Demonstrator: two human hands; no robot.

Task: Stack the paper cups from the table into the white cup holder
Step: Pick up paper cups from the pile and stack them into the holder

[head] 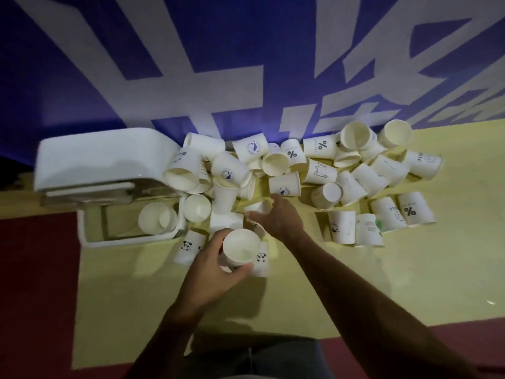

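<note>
Nearest the body, the left hand (216, 272) curls its fingers (217, 240) and thumb round a plain white paper cup (240, 246). The cup is mouth up and looks empty; whether more cups are nested under it I cannot tell. Squeezing harder would likely buckle the thin wall and make it jam when nested.

Just beside those fingers, on either side, panda-printed white paper cups (188, 246) stand on the yellow bench (355, 283); a careless swing could topple them.

Slightly beyond, the right hand (280, 217) reaches forward with its fingers (255, 213) loosely extended and holding nothing. They are at a tipped white paper cup (258, 205); blur hides any contact. A nudge instead of a grasp could send it rolling.

Past the right fingers sprawls a heap of plain and printed white paper cups (355, 176), most of them on their sides. Pulling one out may shift its neighbours.

Left of and beyond the left fingers sits the white plastic cup holder (101, 160). A few pale paper cups (155, 217) lie sideways in its clear lower part. Loose cups lean against it and could slide across its opening.
</note>
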